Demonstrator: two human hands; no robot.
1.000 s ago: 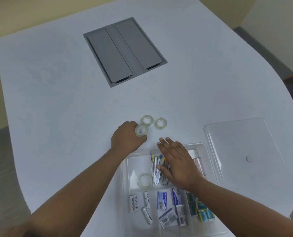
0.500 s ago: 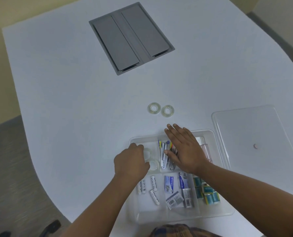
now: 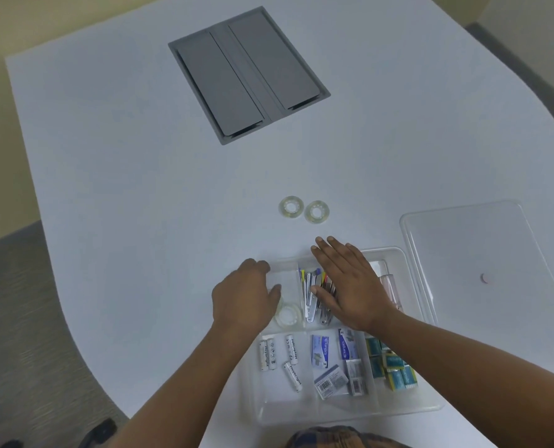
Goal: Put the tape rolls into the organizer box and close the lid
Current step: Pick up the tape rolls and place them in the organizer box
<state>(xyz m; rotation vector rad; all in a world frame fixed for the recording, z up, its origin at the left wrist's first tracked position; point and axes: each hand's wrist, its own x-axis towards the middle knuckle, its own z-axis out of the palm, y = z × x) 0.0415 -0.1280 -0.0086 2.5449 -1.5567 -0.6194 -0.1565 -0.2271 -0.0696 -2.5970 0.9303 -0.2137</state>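
left hand [image 3: 245, 297]: over box's far-left compartment, fingers curled down, grip not visible, can't tell
right hand [image 3: 347, 282]: flat, fingers spread, on clips compartment
tape rolls in box [image 3: 288, 315]: far-left compartment, beside left hand
tape rolls on table [image 3: 303, 211]: two, side by side, beyond box
organizer box [image 3: 426, 405]: near table edge, open
lid [image 3: 482, 253]: flat, right of box

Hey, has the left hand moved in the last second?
Yes. The left hand has come back toward the person, away from the two tape rolls on the table, to the organizer box.
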